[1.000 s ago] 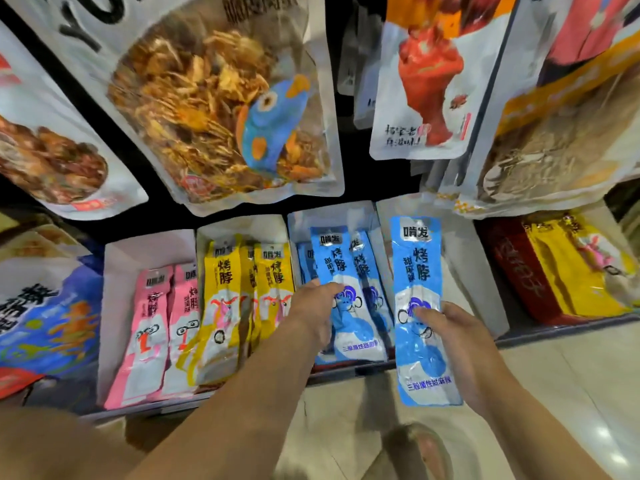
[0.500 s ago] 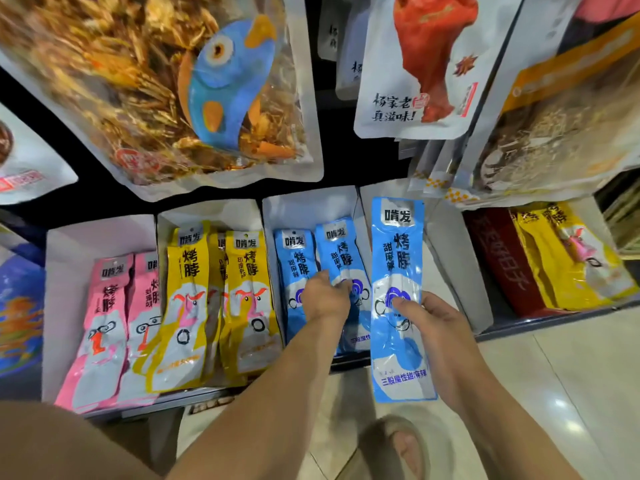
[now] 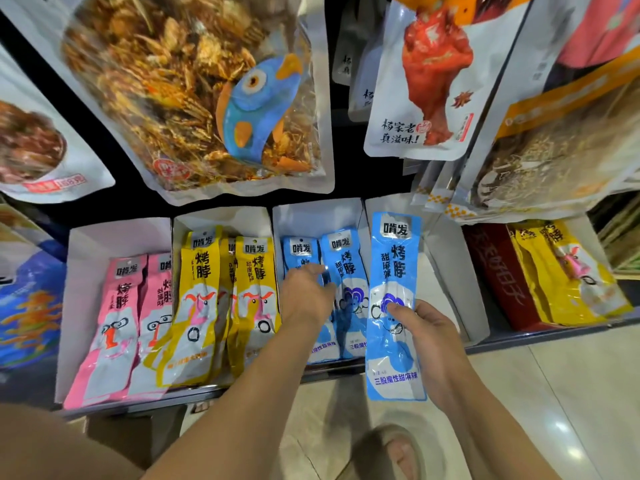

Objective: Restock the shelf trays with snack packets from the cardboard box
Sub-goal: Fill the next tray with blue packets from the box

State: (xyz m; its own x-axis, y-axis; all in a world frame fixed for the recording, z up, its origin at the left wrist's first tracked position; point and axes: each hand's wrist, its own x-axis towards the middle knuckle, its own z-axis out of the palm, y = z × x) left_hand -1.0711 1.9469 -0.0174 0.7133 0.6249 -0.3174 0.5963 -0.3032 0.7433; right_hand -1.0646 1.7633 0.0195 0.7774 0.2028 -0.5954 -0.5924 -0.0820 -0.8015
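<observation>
Looking down on a low shelf [image 3: 561,329] under large hanging bags [image 3: 207,98]. Along it, white trays side by side, holding pink packets [image 3: 114,323], yellow packets [image 3: 201,299] and, in the blue tray [image 3: 318,216], a leaning row of blue packets [image 3: 346,271]; next to that on the right, a neighbouring tray [image 3: 453,278]. No sure sight of the cardboard box.

Most likely to go wrong at the insertion, by the look of it. Long and floppy, and gripped only at mid-length, so apt to fold or to catch its top edge on the tray's back wall or on the bags hanging just above. Held in front of the divide between the two trays, so easily dropped into the wrong one. Also a risk of the leaning row slumping forward over the tray's low front if released too soon.

Left hand [image 3: 304,299]: reached into the blue tray, knuckles up, fingers bent at the seam between the two front packets. Cannot tell whether pinching one or only pushing it aside.

Right hand [image 3: 433,337]: gripping the held packet [image 3: 394,265] at its middle, thumb on the printed face, fingers behind. Packet upright, label end up, not yet in any tray
</observation>
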